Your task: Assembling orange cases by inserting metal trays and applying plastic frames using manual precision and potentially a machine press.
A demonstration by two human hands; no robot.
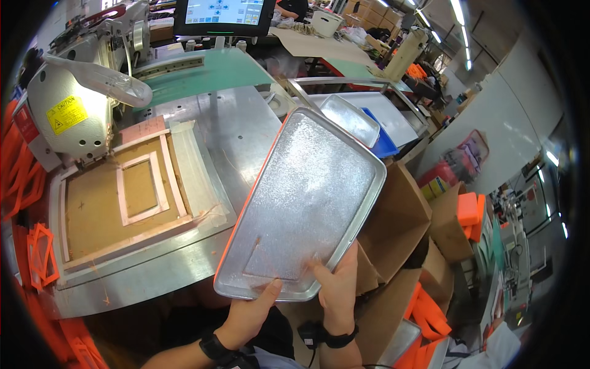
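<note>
My left hand is curled around the near edge of a metal tray, thumb on top; my right hand grasps its near right corner likewise, fingers hidden beneath. The tray is tilted in front of me, between the frame on the left and cardboard box on the right. Farther stands a screen.
</note>
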